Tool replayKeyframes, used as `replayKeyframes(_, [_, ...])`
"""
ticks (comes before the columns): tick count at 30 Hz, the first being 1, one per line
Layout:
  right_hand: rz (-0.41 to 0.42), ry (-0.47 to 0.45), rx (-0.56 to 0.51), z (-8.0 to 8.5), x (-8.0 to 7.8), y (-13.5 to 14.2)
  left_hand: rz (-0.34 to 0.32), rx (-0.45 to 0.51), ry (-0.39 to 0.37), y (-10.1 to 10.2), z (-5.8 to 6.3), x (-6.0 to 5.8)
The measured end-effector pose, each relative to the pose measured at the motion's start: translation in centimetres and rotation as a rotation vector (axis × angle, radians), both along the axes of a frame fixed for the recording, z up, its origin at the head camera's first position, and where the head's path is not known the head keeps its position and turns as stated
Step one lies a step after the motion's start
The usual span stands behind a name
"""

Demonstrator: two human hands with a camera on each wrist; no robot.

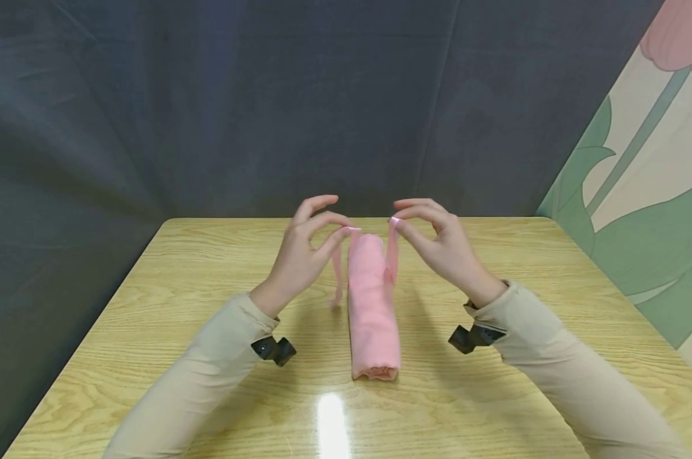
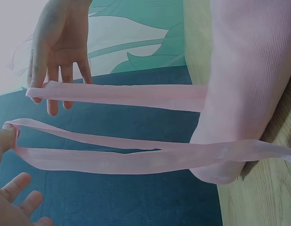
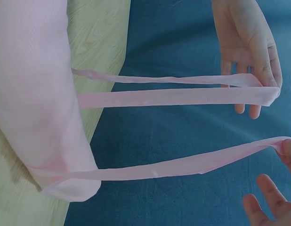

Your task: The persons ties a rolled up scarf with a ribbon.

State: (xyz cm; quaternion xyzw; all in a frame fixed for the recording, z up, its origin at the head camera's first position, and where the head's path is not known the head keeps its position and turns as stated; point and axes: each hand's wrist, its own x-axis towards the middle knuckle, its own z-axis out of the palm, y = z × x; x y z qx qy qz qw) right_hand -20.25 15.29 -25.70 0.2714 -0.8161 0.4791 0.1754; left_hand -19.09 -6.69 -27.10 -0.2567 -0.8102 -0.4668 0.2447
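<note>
A rolled-up pink cloth (image 1: 374, 312) lies lengthwise on the table, its spiral end facing me. My left hand (image 1: 302, 252) pinches a pink fabric tie (image 1: 338, 274) between thumb and index finger, above and left of the roll's far end. The tie is doubled over at the fingertips (image 2: 11, 129), and its loose end hangs down. Opposite, my right hand (image 1: 443, 245) pinches a second pink tie (image 1: 392, 252) by thumb and index finger. In the right wrist view this tie (image 3: 155, 172) stretches from the roll up to the fingers. The other fingers of both hands are spread loosely.
The wood-grain table (image 1: 208, 287) ends just beyond the hands at a dark curtain (image 1: 300, 108). A panel with painted tulips (image 1: 638, 191) borders the right side. Each sleeve cuff carries a small black camera (image 1: 274, 350).
</note>
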Motion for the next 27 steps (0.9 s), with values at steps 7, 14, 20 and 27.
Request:
replayKeyframes(7, [0.01,0.021,0.015,-0.1,0.0,-0.3,-0.008,-0.002,0.029,0.3,-0.1,-0.2])
replayKeyframes(14, [0.037,0.006,0.005,-0.3,0.2,-0.7,-0.008,-0.016,0.036,0.5,-0.1,-0.2])
replayKeyframes(20, [0.055,-0.001,0.009,-0.4,0.2,-1.0,-0.001,-0.008,0.054,0.7,-0.2,-0.3])
replayKeyframes(27, [0.068,0.014,0.019,-0.6,0.1,-1.3,-0.006,0.004,0.06,0.8,-0.4,-0.3])
